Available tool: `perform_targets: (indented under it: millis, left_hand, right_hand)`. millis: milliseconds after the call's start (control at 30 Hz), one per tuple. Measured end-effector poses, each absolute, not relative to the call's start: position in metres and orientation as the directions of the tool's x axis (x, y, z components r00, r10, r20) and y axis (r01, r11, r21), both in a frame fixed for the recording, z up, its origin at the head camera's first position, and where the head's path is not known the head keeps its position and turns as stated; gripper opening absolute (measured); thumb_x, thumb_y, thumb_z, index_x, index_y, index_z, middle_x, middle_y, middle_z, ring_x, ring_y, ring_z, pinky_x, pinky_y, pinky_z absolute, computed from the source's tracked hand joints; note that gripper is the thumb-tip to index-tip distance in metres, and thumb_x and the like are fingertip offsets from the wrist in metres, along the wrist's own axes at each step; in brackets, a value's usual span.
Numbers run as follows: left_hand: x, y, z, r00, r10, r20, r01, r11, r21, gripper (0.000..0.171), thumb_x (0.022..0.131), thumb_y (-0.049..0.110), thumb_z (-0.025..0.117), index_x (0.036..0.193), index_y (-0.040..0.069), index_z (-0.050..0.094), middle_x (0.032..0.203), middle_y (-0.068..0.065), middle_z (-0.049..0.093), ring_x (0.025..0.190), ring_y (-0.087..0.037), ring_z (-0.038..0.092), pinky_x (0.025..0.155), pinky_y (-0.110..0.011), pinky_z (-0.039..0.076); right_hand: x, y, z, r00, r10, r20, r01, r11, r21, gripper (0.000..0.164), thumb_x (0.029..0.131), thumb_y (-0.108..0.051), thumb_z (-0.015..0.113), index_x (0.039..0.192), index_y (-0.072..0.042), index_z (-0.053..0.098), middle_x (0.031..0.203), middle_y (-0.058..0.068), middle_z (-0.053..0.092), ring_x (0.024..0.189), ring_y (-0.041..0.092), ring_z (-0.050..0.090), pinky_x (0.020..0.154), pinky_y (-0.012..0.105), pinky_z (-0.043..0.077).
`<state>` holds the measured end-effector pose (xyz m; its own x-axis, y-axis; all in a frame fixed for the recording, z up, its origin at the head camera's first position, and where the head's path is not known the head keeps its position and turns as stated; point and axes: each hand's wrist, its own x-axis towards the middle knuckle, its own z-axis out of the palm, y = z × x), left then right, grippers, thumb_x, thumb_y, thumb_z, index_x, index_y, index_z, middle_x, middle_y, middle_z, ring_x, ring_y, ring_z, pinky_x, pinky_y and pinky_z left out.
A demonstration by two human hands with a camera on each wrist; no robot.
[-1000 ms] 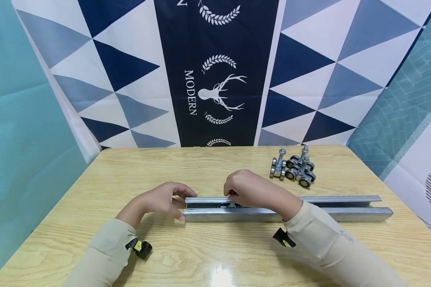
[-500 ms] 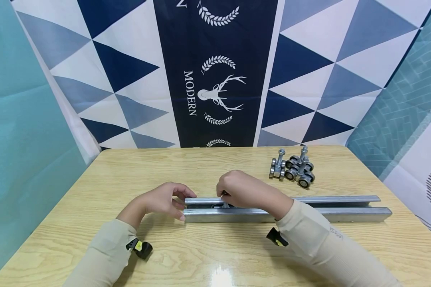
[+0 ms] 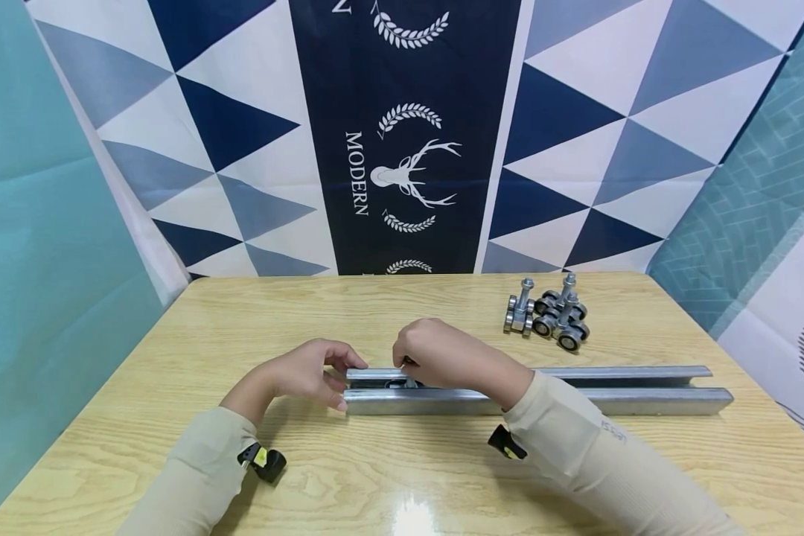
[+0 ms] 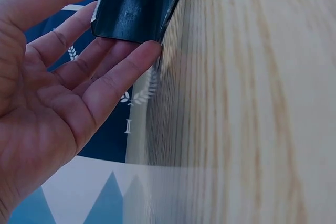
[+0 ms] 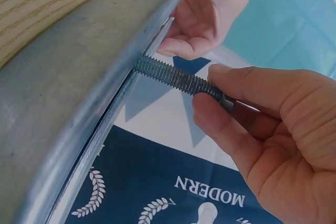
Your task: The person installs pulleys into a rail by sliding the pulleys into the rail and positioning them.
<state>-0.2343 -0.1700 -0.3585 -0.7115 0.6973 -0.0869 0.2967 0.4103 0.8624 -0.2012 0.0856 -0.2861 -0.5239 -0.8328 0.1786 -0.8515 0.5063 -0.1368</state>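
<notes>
A long steel C-channel track (image 3: 435,402) lies across the table with its slot facing up. My left hand (image 3: 306,372) holds its left end, thumb on the near side and fingers on the far side; the open end (image 4: 134,11) shows dark inside in the left wrist view. My right hand (image 3: 435,353) pinches the threaded bolt (image 5: 173,77) of a roller trolley between thumb and fingers. That bolt sticks out through the slot; the trolley's body sits inside the track, mostly hidden.
Several more roller trolleys (image 3: 554,316) stand at the back right of the wooden table (image 3: 348,476), bolts pointing up. Behind the table hangs a patterned cloth (image 3: 402,149); a teal sheet (image 3: 60,223) is on the left.
My right hand has slid left along the track, bringing the trolley bolt closer to the left end. My left hand and the track have stayed in place.
</notes>
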Motion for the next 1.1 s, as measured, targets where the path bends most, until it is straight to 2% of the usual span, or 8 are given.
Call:
perform_targets:
  millis: [1100]
  left_hand:
    - [-0.231,-0.168,-0.354,-0.701,0.708,-0.087,0.305,0.407,0.861,0.055,0.068,0.0,0.085,0.118,0.002,0.061,0.112,-0.008,0.06,0.103,-0.025,0.06,0.09,-0.036,0.052]
  right_hand:
    - [-0.205,0.069,-0.288,-0.499,-0.846,0.188,-0.866,0.476,-0.154,0.02,0.08,0.005,0.067,0.066,-0.009,0.065,0.061,-0.007,0.045,0.059,0.007,0.037,0.056,0.022,0.035]
